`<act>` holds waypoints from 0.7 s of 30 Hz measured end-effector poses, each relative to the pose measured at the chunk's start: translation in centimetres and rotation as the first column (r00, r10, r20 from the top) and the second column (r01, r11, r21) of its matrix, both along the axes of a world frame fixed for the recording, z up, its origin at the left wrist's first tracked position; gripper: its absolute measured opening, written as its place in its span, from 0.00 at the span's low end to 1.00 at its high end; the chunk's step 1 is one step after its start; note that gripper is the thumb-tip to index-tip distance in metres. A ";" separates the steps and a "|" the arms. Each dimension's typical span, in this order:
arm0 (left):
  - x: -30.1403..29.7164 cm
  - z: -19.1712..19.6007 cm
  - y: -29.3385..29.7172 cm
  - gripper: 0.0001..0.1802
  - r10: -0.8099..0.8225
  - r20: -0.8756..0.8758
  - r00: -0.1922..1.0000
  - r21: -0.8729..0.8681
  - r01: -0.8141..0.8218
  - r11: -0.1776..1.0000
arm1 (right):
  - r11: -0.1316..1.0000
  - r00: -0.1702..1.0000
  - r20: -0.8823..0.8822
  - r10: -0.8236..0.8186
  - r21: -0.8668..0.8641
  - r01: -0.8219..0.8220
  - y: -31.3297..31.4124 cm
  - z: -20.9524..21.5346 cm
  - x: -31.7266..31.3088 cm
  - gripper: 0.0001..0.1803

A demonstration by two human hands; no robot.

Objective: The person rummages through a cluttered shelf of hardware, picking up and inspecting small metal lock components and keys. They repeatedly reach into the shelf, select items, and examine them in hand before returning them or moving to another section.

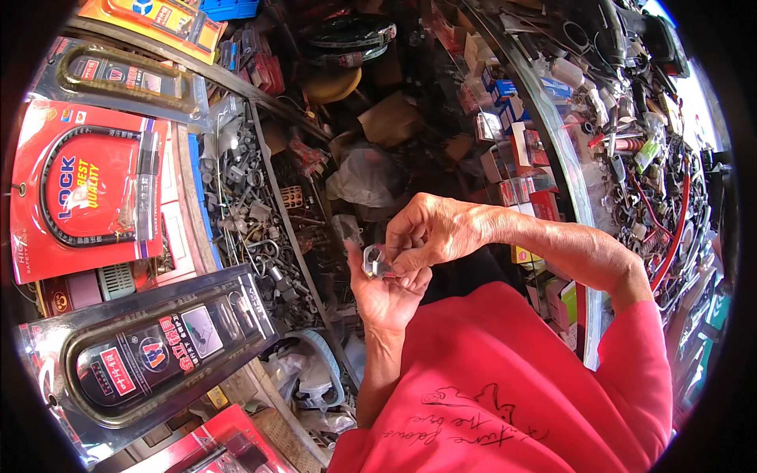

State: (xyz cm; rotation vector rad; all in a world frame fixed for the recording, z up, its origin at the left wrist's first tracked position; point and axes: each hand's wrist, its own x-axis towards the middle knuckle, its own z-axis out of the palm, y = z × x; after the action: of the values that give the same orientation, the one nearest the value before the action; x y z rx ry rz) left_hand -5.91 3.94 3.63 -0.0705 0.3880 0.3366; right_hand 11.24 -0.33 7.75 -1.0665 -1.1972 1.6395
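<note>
The person's left hand (384, 292) is raised palm-up in the middle of the view, its fingers (356, 264) loosely curled and open enough to cradle a small clear, shiny plastic-wrapped item (375, 261) that rests against the upper palm. The right hand (434, 232) comes in from the right and bends down over it, with thumb and forefinger pinched closed on the top edge of the same small item, so both hands touch it at once; what the wrapping contains is too small and glary to tell, though it may be a metal part. Both forearms emerge from the sleeves of a red garment (505, 378) that fills the lower right. To the left, well apart from the hands, lies a black blister-packed U-shaped lock (150, 347), and above it a red card-backed cable lock (83, 185). Between these packs and the hands runs a tray of grey metal bolts and fittings (244, 205). Behind the right hand stand small red and white cardboard boxes (520, 177).
</note>
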 end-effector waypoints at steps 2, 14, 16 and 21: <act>0.1 0.3 -0.2 0.27 -0.014 -0.042 0.999 0.036 0.015 0.999 | 0.982 0.970 -0.245 0.002 -0.181 -0.048 -0.1 0.1 -0.1 0.10; 0.0 0.0 -0.8 0.16 0.117 -0.027 0.993 -0.015 -0.117 0.993 | 0.976 0.933 0.342 -0.108 0.214 0.034 -0.3 -0.2 -0.4 0.10; -0.2 -0.4 -0.8 0.18 0.132 0.012 0.991 0.010 -0.132 0.991 | 0.988 0.942 0.330 -0.064 0.152 0.014 -0.4 0.4 -0.6 0.11; -0.5 -1.0 -0.4 0.24 0.110 -0.021 0.994 -0.025 -0.111 0.994 | 0.994 0.931 0.365 -0.003 0.104 -0.037 -0.5 0.9 -0.5 0.12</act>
State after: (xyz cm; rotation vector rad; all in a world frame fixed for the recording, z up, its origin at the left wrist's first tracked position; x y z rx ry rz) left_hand -6.36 3.51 2.62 -0.1149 0.4086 0.4420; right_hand 10.75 -0.82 8.61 -1.3325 -1.5209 1.4058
